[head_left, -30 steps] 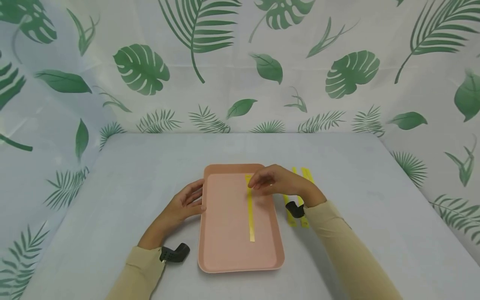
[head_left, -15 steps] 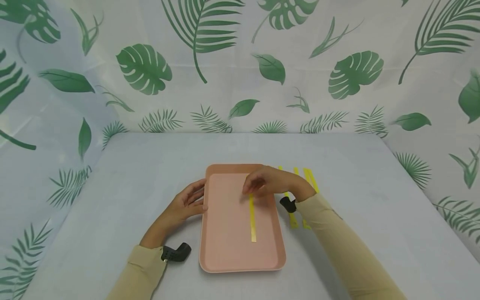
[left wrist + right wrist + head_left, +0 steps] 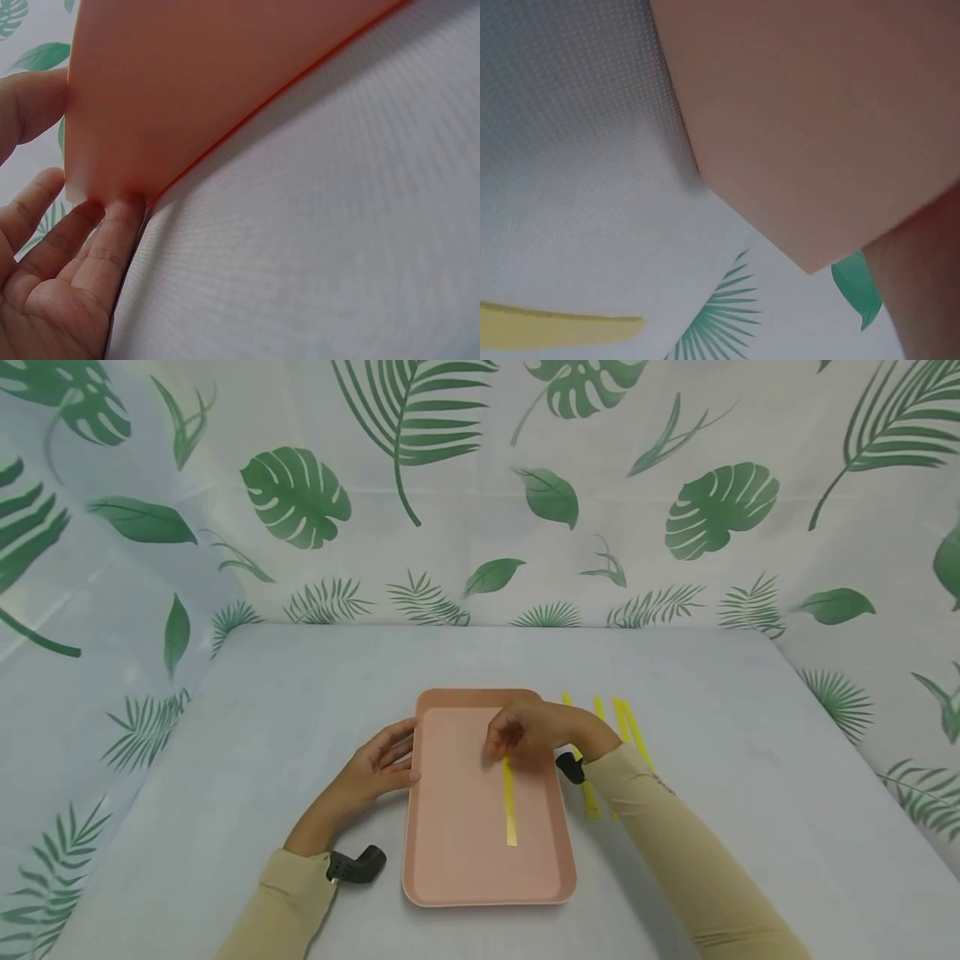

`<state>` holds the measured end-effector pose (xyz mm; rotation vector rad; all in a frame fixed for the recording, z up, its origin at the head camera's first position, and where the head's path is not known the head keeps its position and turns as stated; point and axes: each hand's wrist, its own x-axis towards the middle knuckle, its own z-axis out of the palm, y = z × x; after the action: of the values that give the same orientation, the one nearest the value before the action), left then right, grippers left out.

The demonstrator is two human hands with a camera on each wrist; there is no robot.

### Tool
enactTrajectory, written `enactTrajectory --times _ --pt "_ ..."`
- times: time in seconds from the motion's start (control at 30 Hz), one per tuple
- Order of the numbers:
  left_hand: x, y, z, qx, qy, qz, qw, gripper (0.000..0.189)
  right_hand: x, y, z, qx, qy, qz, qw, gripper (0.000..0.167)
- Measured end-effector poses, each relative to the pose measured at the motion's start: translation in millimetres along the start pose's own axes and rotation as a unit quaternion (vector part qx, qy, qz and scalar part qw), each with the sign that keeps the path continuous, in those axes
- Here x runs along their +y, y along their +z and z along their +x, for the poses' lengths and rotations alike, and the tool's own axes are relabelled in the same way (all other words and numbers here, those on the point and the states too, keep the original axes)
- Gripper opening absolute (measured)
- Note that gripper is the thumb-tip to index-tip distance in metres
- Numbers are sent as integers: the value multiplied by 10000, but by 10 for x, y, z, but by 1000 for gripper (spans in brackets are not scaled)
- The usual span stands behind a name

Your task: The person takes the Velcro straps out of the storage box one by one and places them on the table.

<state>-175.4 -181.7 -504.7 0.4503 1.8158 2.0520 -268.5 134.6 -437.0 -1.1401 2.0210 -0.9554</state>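
Observation:
A pink rectangular tray (image 3: 465,827) lies on the table, its long sides running away from me. My left hand (image 3: 375,768) rests at the tray's left side, fingers spread and only lightly bent; in the left wrist view its fingertips touch the tray wall (image 3: 172,90). Over the tray's upper right part, my right hand (image 3: 528,731) bends downward with curled fingers and pinches a narrow yellow strip (image 3: 510,810). The lower length of that strip lies on the tray floor. Its upper end is hidden by the hand, and the contact is partly blurred.
Several more yellow strips (image 3: 632,727) lie side by side on the table right of the tray, partly under the right forearm. The right wrist view shows one strip (image 3: 547,330) at lower left. A leaf-print cloth (image 3: 450,527) hangs behind the white table (image 3: 300,693).
My right hand has come slightly down and left along the strip, its fingers curling more and covering the upper end. The strip's lower end, the tray and my left hand keep their places.

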Motion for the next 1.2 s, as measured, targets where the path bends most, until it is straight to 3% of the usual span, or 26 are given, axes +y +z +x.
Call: enactTrajectory --times 0.33,0.57,1.2 --pt "-7 -5 -5 -34 59 -13 10000 85 28 15 80 -172 106 -498 9986 43" --pt "2 -1 5 -83 89 -11 9999 85 41 38 101 -85 141 -887 9959 42" --pt "-11 -8 5 -155 115 -13 9998 86 -8 51 100 -57 289 -943 9951 38"
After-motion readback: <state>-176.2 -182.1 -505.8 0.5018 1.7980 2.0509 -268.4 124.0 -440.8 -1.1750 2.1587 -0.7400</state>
